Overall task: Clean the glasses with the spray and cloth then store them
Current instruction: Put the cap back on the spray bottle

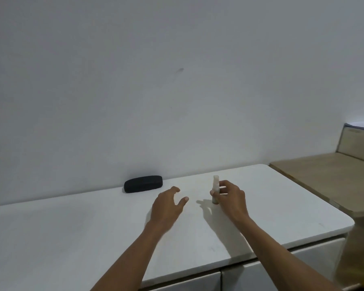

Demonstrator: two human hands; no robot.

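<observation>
Two hands reached out over a white worktop (72,238) set against a pale wall. The right hand (229,198) had its fingers curled round a small whitish spray bottle (215,185), which stood upright with its base on the worktop, near the middle and toward the back. The left hand (168,204) hovered just beside it, apart from the bottle, with relaxed, spread fingers and nothing in it. A closed black glasses case (143,183) lay flat near the wall, to the left of both hands and well apart from the bottle. Whether the glasses were inside could not be told. To the right, a tan wooden surface (324,181) sat next to the worktop. White cabinet fronts (250,276) showed under the worktop's near edge.
</observation>
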